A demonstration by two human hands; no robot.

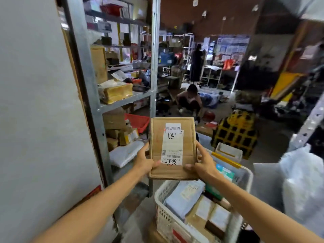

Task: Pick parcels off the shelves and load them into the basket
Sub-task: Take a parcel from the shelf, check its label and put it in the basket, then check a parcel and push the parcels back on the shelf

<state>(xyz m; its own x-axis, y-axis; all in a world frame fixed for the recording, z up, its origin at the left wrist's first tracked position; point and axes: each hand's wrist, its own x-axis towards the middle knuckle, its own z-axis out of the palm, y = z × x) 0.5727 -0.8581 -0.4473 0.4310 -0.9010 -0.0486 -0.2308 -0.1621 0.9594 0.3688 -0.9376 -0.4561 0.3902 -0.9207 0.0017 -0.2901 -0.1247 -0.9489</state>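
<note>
I hold a flat brown cardboard parcel (172,148) with a white shipping label in front of me, above the basket's far left corner. My left hand (144,161) grips its lower left edge and my right hand (201,163) grips its lower right edge. Below stands a white slatted plastic basket (164,214) with several parcels inside, among them a grey mailer bag (184,195) and small brown boxes (208,218). To the left, a grey metal shelf unit (122,100) carries more parcels, such as a yellow taped box (115,92) and a white poly bag (126,153).
A large white panel (38,102) fills the left side. A yellow-and-black crate (235,132) stands on the floor beyond the basket. White plastic sacks (301,181) sit at the right. One person crouches (190,100) and another stands (196,63) in the aisle ahead.
</note>
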